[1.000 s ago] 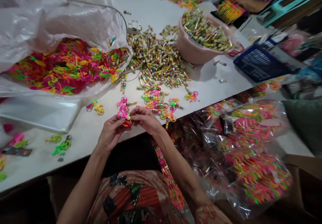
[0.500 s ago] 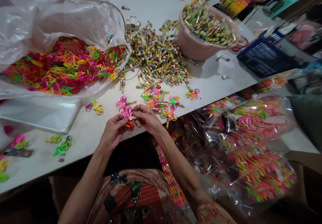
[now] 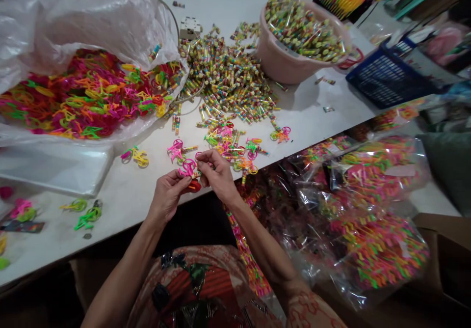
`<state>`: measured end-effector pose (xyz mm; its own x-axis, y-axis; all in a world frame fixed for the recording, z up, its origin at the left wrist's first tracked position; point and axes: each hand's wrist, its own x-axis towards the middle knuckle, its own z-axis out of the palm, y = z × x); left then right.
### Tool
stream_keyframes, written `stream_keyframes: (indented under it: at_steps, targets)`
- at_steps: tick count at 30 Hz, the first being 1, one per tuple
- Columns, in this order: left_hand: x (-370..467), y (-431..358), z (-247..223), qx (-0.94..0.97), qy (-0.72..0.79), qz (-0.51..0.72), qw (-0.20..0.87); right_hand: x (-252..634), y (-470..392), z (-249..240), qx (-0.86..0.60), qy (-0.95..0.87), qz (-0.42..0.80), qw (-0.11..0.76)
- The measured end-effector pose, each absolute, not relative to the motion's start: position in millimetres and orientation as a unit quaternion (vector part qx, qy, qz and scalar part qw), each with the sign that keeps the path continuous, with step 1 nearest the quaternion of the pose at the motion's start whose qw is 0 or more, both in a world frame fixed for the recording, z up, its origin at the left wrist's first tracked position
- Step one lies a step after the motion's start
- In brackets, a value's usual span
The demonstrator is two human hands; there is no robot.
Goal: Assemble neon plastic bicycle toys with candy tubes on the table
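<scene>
At the table's near edge, my left hand [image 3: 168, 193] pinches a small pink plastic toy [image 3: 189, 165] with ring-shaped wheels, like a toy bicycle. A red piece [image 3: 193, 186] shows just below it by the fingertips. My right hand [image 3: 218, 177] is closed against the same toy from the other side, its thumb and fingers pressed on the end of a small candy tube [image 3: 196, 175]. The fingers partly hide how tube and toy join. Just beyond the hands lie several bright toys with tubes [image 3: 224, 139], and another pink toy [image 3: 175, 150].
A heap of candy tubes [image 3: 231, 80] covers the table's middle, beside a full pink basin [image 3: 283, 68]. To the left, a plastic sack [image 3: 121, 28] holds coloured toy parts. Clear bags of toys [image 3: 382, 249] and a blue basket [image 3: 390, 75] are at right.
Both hands remain together on the pink toy, with the right fingers shifting slightly. The whole view has moved a little.
</scene>
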<state>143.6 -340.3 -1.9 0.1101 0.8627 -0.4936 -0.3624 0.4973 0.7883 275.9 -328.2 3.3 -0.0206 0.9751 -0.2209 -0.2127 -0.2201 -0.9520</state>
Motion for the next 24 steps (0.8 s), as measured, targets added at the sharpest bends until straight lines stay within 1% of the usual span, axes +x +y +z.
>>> stream_keyframes:
  at_steps: [5, 8, 10, 13, 15, 17, 18, 20, 22, 24]
  targets:
    - [152.3, -340.7, -4.4, 0.273, 0.543, 0.435, 0.664, 276.8, -327.5, -4.5, -0.544, -0.403, 0.558, 0.480]
    - [160.5, -339.7, -4.3, 0.359, 0.559, 0.429, 0.612, 285.4, -325.3, -3.9, -0.569, -0.442, 0.513, 0.467]
    - [164.8, -336.5, -4.3, 0.435, 0.558, 0.430, 0.561, 300.1, -326.7, -1.3, -0.597, -0.491, 0.425, 0.471]
    - [162.8, -325.9, -8.7, 0.552, 0.542, 0.456, 0.440, 333.9, -341.4, -1.9, -0.683, -0.537, 0.202, 0.453]
    - [154.8, -315.7, -17.4, 0.633, 0.530, 0.459, 0.328, 356.4, -358.1, -12.1, -0.742, -0.529, 0.065, 0.407]
    - [145.3, -305.6, -31.1, 0.692, 0.537, 0.428, 0.223, 371.6, -372.1, -31.8, -0.773, -0.530, -0.005, 0.349]
    - [141.9, -301.5, -39.1, 0.706, 0.552, 0.403, 0.185, 375.6, -375.5, -43.8, -0.777, -0.540, -0.024, 0.322]
    - [142.0, -297.0, -54.5, 0.717, 0.585, 0.350, 0.146, 377.8, -372.5, -67.0, -0.784, -0.553, -0.044, 0.279]
    - [153.6, -297.6, -65.6, 0.726, 0.602, 0.301, 0.142, 376.5, -357.8, -83.0, -0.801, -0.539, -0.052, 0.255]
    - [175.6, -301.9, -70.7, 0.736, 0.609, 0.260, 0.138, 377.7, -336.5, -88.9, -0.826, -0.507, -0.046, 0.241]
